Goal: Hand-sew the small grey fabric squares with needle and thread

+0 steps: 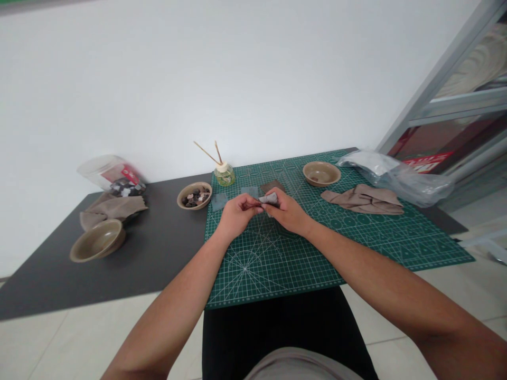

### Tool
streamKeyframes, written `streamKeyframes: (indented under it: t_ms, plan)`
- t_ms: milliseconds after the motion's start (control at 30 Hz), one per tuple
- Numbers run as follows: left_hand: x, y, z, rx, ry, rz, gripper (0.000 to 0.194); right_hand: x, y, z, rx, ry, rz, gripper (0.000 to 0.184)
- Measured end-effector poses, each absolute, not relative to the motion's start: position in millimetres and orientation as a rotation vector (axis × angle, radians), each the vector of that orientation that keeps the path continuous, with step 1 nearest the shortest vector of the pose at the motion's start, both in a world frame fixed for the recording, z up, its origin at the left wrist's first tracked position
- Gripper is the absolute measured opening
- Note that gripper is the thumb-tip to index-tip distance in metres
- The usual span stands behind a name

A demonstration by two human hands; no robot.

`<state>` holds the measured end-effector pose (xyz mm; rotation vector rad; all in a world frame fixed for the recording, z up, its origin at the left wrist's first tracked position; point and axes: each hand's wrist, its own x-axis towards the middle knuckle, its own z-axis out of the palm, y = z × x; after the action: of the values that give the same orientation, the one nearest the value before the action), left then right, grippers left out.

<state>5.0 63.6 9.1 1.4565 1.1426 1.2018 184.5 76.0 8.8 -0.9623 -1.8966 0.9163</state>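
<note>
Over the green cutting mat (245, 285) my two hands meet, fingertips close together. My right hand (291, 212) is closed on a folded grey sheet (270, 199), possibly sandpaper or cloth. My left hand (237, 215) pinches at the sheet's left end; whatever small thing is between its fingertips is mostly hidden. Just beyond the hands, a brown square sheet (274, 185) and a blue-grey square sheet (249, 191) lie flat on the mat. A second blue-grey square (219, 201) lies by the mat's left edge.
Left of the mat stands a bowl of small dark and pale pieces (194, 196). Further left are a tan bowl (98, 241), brown cloth (113, 209) and a clear container (114, 177). A reed diffuser (224, 174), another bowl (321, 174), crumpled cloth (364, 199) and plastic bag (400, 177) sit behind and right.
</note>
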Motion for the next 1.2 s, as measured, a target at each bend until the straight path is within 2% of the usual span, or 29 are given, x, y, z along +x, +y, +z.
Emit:
streamKeyframes:
  t_ms: [767, 1033, 1200]
  plan:
    - [3.0, 63.8, 6.0, 1.468, 1.127, 1.19, 0.015, 185.7, 75.5, 8.4, -0.977, -1.877, 0.946, 0.016]
    - [4.0, 62.7, 14.6, 1.445, 1.17, 1.209, 0.015, 184.3, 74.4, 8.6, -1.01, -1.797, 0.821, 0.013]
    - [2.9, 64.2, 16.2, 1.431, 1.206, 1.173, 0.023, 186.8, 78.8, 7.8, -1.009, -1.697, 0.713, 0.012]
